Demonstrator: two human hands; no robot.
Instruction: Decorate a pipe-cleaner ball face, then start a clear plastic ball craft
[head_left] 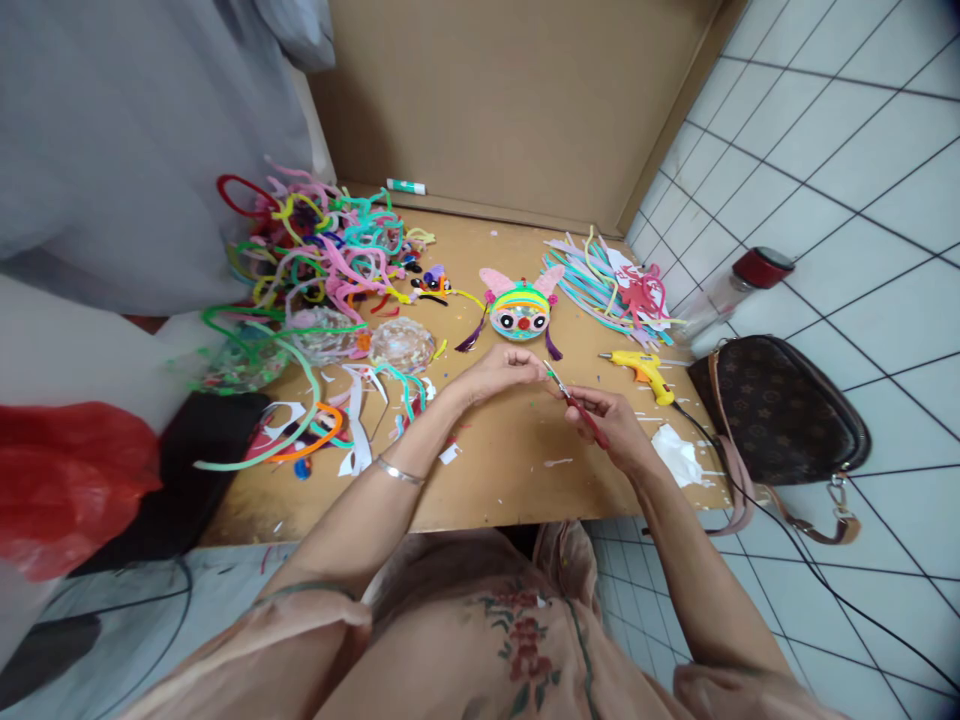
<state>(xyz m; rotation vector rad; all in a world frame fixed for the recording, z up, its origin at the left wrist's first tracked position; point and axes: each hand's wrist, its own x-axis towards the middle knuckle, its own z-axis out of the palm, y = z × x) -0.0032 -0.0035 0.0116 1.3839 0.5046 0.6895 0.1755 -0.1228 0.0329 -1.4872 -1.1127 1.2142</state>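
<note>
My right hand (616,428) is wrapped round the dark red handles of a pair of scissors (576,402). Their blades point up and left, toward the fingertips of my left hand (504,372), which is closed in a pinch. A small green piece (550,374), maybe pipe cleaner, shows at those fingertips, right by the blades; its exact shape is too small to make out. Just beyond my hands sits a round, colourful animal-head craft (523,308) with pink ears, big black-and-white eyes, a red nose and purple tassels at the sides.
A pile of pipe cleaners (330,240) covers the table's left, with clear domes (403,345) before it. More pipe cleaners (592,290) lie at the back right. A yellow glue gun (643,374), white paper (676,455), a bottle (724,300) and a brown handbag (780,410) are right.
</note>
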